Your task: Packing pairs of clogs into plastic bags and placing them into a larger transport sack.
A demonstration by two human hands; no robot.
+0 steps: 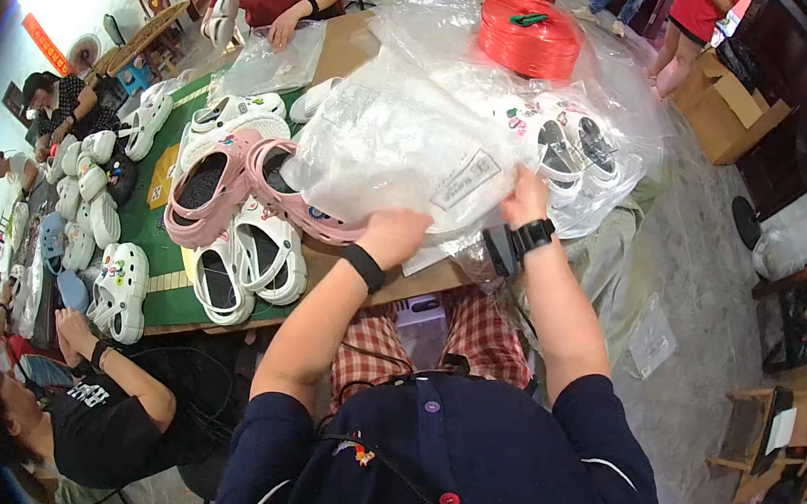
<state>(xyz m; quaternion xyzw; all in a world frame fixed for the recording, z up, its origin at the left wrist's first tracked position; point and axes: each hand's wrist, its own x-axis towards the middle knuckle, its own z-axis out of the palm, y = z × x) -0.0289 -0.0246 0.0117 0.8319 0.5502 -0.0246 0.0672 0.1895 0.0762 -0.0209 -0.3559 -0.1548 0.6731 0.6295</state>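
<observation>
Both my hands hold a clear plastic bag (pixel 391 145) above the table. My left hand (pixel 393 234) grips its lower edge from beneath. My right hand (pixel 525 198) pinches its right side; that wrist wears a black watch. A pair of pink clogs (pixel 230 185) lies just left of the bag, with white clogs (pixel 250 269) in front of them. More white clogs in plastic (pixel 563 146) lie to the right, behind my right hand.
A green mat (pixel 155 262) covers the left of the table, with several clogs on it. A red spool of cord (pixel 529 34) sits at the far side. Other people sit at the left and the far end. A cardboard box (pixel 729 106) stands on the floor right.
</observation>
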